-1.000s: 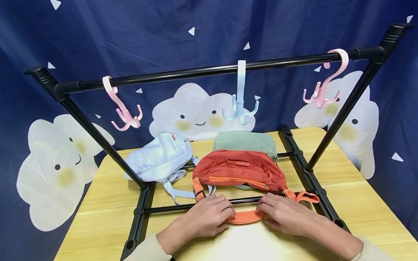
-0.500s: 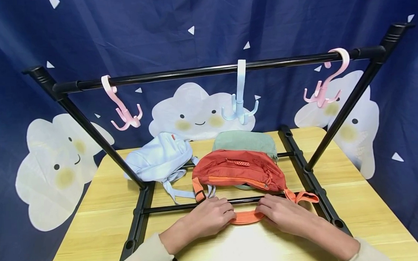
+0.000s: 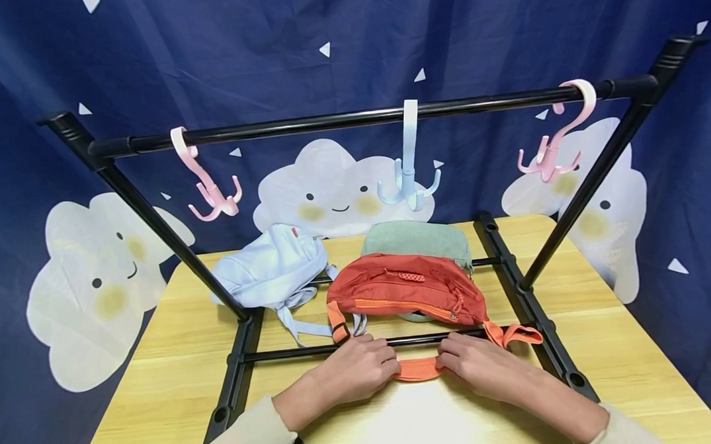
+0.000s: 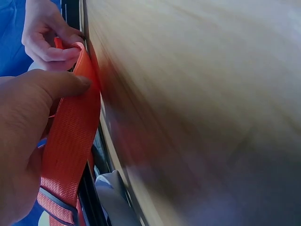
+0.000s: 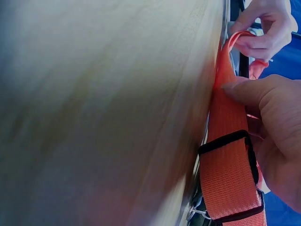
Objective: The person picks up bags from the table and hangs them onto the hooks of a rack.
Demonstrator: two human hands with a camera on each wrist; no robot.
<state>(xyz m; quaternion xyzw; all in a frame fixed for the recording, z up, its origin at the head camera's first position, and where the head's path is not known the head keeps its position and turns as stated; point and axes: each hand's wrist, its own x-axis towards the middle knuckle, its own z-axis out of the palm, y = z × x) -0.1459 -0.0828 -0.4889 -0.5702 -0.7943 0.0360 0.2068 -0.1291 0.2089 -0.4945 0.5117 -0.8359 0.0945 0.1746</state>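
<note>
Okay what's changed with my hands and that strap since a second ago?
The left hand and right hand have edged slightly closer together along the flat orange webbing strap, so less shows between them. Neither let go; the red fabric waist bag stayed put.

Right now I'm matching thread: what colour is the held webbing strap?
The strap is orange, clearest in the head view.

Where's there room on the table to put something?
Bare table shows outside the black left rail and black right rail, and in front of the orange strap, between the forearms. Behind the strap it's crowded: red bag, green bag, blue bag.
</note>
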